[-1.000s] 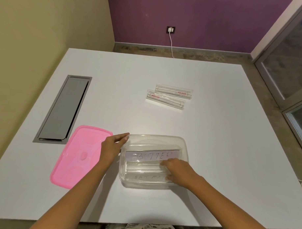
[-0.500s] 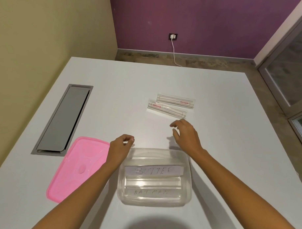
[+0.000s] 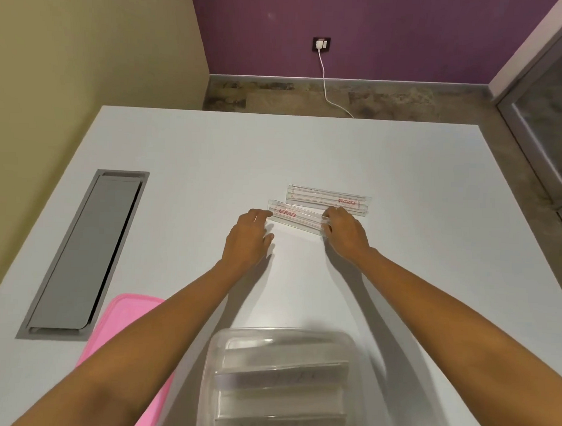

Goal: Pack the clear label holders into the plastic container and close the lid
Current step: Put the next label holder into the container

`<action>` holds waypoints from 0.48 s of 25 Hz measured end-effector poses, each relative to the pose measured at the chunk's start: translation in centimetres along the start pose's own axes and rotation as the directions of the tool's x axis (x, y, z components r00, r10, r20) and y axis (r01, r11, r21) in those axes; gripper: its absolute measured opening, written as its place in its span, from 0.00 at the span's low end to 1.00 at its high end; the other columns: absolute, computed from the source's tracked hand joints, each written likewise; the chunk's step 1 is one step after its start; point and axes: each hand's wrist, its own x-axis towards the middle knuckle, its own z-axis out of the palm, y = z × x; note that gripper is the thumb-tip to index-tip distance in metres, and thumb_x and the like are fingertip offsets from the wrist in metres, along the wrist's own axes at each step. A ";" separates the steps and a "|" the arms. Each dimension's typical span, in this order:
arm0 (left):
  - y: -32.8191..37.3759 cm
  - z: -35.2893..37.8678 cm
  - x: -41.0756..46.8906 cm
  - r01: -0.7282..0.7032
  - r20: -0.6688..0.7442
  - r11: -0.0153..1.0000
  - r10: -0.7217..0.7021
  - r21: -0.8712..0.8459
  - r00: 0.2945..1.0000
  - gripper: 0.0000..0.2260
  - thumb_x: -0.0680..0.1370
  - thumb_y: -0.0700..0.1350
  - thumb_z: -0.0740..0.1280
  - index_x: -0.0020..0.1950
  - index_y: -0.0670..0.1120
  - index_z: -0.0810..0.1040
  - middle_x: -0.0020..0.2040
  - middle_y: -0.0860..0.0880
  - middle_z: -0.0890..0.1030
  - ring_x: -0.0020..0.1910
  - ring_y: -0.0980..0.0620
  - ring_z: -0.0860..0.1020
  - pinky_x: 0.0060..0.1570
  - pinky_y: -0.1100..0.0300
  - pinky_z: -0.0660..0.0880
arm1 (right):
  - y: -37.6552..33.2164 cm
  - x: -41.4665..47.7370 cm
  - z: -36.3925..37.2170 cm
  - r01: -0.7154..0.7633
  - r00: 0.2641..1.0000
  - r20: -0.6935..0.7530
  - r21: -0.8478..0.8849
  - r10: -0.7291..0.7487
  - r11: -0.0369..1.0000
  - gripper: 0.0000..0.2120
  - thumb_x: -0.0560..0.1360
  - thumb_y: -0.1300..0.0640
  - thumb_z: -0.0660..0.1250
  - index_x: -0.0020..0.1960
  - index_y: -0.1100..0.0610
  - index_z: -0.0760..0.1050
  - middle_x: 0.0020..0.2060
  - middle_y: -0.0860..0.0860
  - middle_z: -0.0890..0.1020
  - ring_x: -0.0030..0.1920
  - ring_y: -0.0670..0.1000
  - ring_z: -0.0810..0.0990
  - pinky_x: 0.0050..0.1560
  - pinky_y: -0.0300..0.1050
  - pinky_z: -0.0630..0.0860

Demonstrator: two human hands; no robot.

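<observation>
Two clear label holders with red print lie side by side on the white table. Both my hands are at the nearer holder (image 3: 297, 217). My right hand (image 3: 346, 234) has its fingers curled around that holder's right end. My left hand (image 3: 247, 240) is spread, with its fingertips touching the left end. The farther holder (image 3: 324, 200) lies untouched just behind. The clear plastic container (image 3: 285, 335) stands open near the table's front edge, between my forearms, with several label holders (image 3: 280, 378) inside. Its pink lid (image 3: 126, 309) lies flat to the container's left, partly under my left forearm.
A grey cable hatch (image 3: 80, 253) is set into the table at the left. A white cable (image 3: 325, 83) runs from a wall socket down to the floor behind the table. A glass door frame stands at the right.
Both hands have left the container and moved forward to the nearer label holder. The view has tilted, so the container now sits at the bottom of the frame.
</observation>
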 end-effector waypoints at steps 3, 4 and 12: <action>0.2 1.0 1.7 -0.096 -0.025 0.992 0.099 0.083 0.995 0.24 0.76 0.42 0.65 0.71 0.45 0.65 0.71 0.43 0.68 0.68 0.43 0.68 0.63 0.50 0.69 | 0.7 0.3 0.7 0.015 1.000 0.012 0.009 -0.015 1.000 0.09 0.73 0.69 0.57 0.43 0.55 0.68 0.46 0.55 0.80 0.43 0.57 0.76 0.47 0.51 0.72; 0.3 1.2 2.0 -0.149 -0.033 0.982 0.154 0.118 0.988 0.26 0.74 0.41 0.66 0.72 0.45 0.64 0.72 0.42 0.66 0.70 0.42 0.66 0.65 0.49 0.67 | 0.9 0.3 0.8 0.008 1.000 0.016 0.018 -0.008 1.000 0.11 0.71 0.70 0.57 0.42 0.54 0.66 0.46 0.53 0.81 0.42 0.56 0.76 0.46 0.50 0.72; 0.1 1.0 3.0 -0.343 0.070 0.844 0.346 0.413 0.936 0.38 0.65 0.43 0.76 0.72 0.51 0.64 0.71 0.46 0.69 0.70 0.43 0.67 0.72 0.39 0.53 | 0.8 -0.4 -1.6 -0.190 0.943 0.325 0.351 0.071 0.917 0.24 0.75 0.33 0.56 0.46 0.52 0.77 0.43 0.47 0.80 0.45 0.51 0.76 0.44 0.46 0.67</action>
